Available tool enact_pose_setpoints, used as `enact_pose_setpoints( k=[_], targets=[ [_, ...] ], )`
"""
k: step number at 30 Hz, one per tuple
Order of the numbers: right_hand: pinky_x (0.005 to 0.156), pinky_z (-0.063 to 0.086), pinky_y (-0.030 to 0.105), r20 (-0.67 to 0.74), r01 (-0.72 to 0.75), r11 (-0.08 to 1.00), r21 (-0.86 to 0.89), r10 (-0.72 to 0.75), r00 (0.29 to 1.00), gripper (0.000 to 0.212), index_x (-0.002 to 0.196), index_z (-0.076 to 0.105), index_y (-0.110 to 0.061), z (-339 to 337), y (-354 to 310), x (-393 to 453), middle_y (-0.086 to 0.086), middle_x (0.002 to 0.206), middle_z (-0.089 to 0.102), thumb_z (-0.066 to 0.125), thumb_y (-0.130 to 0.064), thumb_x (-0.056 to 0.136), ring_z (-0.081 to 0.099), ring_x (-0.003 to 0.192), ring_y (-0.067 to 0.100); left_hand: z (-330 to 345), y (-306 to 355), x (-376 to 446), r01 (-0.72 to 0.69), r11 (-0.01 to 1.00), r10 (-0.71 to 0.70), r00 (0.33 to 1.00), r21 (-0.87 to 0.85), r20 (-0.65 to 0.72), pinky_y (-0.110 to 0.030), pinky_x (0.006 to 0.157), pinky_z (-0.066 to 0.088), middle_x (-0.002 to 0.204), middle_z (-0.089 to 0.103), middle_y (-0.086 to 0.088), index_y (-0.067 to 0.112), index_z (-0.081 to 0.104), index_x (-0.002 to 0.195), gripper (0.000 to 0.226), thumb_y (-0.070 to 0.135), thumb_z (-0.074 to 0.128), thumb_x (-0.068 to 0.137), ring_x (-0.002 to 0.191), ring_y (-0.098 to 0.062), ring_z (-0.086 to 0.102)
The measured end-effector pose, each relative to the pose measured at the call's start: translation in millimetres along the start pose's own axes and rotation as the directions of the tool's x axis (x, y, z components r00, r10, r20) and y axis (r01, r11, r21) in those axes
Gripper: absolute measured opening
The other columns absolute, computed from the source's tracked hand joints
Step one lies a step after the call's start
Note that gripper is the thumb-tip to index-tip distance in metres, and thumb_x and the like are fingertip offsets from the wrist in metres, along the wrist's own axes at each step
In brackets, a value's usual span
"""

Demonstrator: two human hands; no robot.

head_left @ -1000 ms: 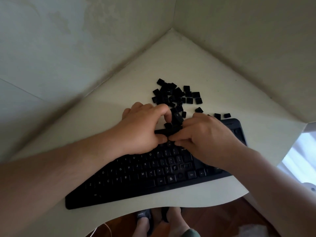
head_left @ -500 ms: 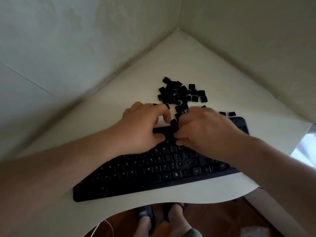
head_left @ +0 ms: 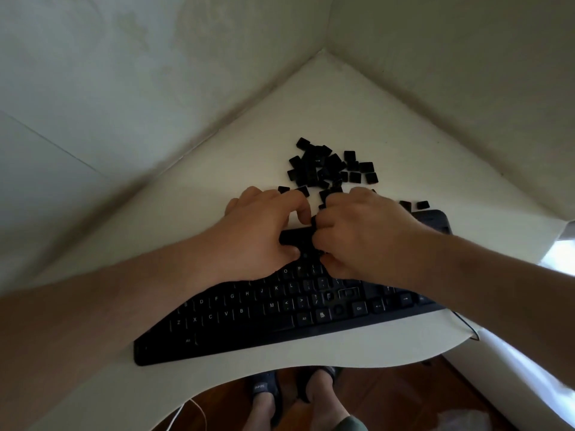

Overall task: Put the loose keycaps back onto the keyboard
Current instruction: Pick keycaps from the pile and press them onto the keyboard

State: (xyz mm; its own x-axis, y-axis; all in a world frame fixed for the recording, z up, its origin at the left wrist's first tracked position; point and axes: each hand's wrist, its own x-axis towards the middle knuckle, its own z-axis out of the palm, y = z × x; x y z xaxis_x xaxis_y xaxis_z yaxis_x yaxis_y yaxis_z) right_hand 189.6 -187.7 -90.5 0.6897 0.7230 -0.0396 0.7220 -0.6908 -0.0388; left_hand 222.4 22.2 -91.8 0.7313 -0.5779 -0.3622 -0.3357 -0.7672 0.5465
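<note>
A black keyboard [head_left: 280, 321] lies slanted across the white table, near its front edge. Behind it sits a pile of loose black keycaps [head_left: 329, 166], with two strays [head_left: 422, 205] near the keyboard's far right corner. My left hand [head_left: 258, 234] is curled at the keyboard's top rows, index finger hooked over the back edge and thumb on the keys. Touching it, my right hand [head_left: 364, 234] pinches a small keycap [head_left: 314, 221] with its fingertips, just above the top row. Both hands hide the keys beneath them.
The white table [head_left: 404, 126] fills a corner between two pale walls. Its curved front edge [head_left: 217, 387] runs just below the keyboard. A thin cable [head_left: 466, 325] hangs off the right side. Below the edge, feet in dark slippers [head_left: 264, 390] stand on a wooden floor.
My right hand has closed in on the left and moved slightly toward the keyboard's back edge. The keycap pile has not moved.
</note>
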Motion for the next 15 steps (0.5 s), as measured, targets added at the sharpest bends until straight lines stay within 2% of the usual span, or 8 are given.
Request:
enact_pose_setpoints(
  k=[3,6,9,11,13,15],
  targets=[
    [0.057,0.049,0.036,-0.114,-0.011,0.996,0.085,0.021,0.993,0.013,0.065,0.065,-0.017,11.0,-1.9,-5.1,-0.001,0.064,0.056,0.066,-0.022,0.077,0.05,0.063,0.021,-0.2,-1.0,-0.1,0.005,1.0,-0.005,1.0,-0.012,0.005,-0.033,0.088,0.03,0.1,0.047,0.016,0.05,0.041,0.11,0.045,0.039,0.077,0.086,0.106,-0.014,0.038],
    [0.059,0.052,0.036,-0.15,-0.108,0.973,0.205,0.141,0.979,0.016,0.075,0.075,-0.017,10.9,9.0,-9.0,-0.001,0.069,0.063,0.064,-0.026,0.081,0.052,0.068,0.022,-2.0,-2.2,0.3,0.009,1.0,-0.009,1.0,-0.02,0.003,-0.034,0.091,0.031,0.099,0.046,0.017,0.051,0.041,0.109,0.044,0.04,0.078,0.086,0.106,-0.013,0.038],
    [0.058,0.055,0.035,-0.173,-0.219,0.935,0.279,0.273,0.946,0.017,0.087,0.082,-0.021,0.6,20.3,-17.0,-0.003,0.081,0.07,0.069,-0.031,0.082,0.058,0.072,0.021,-2.2,-3.2,-0.9,0.006,1.0,-0.006,1.0,-0.028,0.007,-0.034,0.096,0.032,0.098,0.046,0.018,0.052,0.042,0.109,0.043,0.04,0.076,0.087,0.107,-0.013,0.038],
    [0.061,0.054,0.031,-0.152,-0.202,0.936,0.289,0.253,0.955,0.016,0.09,0.082,-0.024,-3.2,19.3,-20.0,-0.005,0.086,0.071,0.071,-0.032,0.082,0.061,0.073,0.02,-1.5,-3.7,-1.2,0.006,0.999,-0.005,1.0,-0.036,0.005,-0.034,0.095,0.033,0.097,0.046,0.017,0.052,0.043,0.11,0.043,0.04,0.077,0.087,0.106,-0.012,0.039],
    [0.067,0.046,0.025,-0.092,-0.15,0.953,0.264,0.179,0.979,0.014,0.09,0.082,-0.026,-2.3,11.1,-18.8,-0.007,0.086,0.069,0.072,-0.032,0.083,0.06,0.072,0.017,-1.1,-4.2,-0.6,0.006,0.999,-0.006,1.0,-0.046,-0.003,-0.033,0.091,0.032,0.097,0.047,0.017,0.052,0.043,0.109,0.044,0.042,0.078,0.085,0.103,-0.012,0.039],
    [0.067,0.042,0.025,-0.038,-0.133,0.961,0.242,0.147,0.988,0.01,0.088,0.081,-0.028,0.2,4.5,-15.6,-0.008,0.083,0.066,0.074,-0.033,0.083,0.059,0.073,0.016,-1.4,-3.5,0.3,0.006,0.998,-0.006,1.0,-0.055,-0.002,-0.032,0.088,0.031,0.098,0.047,0.017,0.052,0.043,0.109,0.044,0.043,0.079,0.084,0.103,-0.012,0.039]
  ],
)
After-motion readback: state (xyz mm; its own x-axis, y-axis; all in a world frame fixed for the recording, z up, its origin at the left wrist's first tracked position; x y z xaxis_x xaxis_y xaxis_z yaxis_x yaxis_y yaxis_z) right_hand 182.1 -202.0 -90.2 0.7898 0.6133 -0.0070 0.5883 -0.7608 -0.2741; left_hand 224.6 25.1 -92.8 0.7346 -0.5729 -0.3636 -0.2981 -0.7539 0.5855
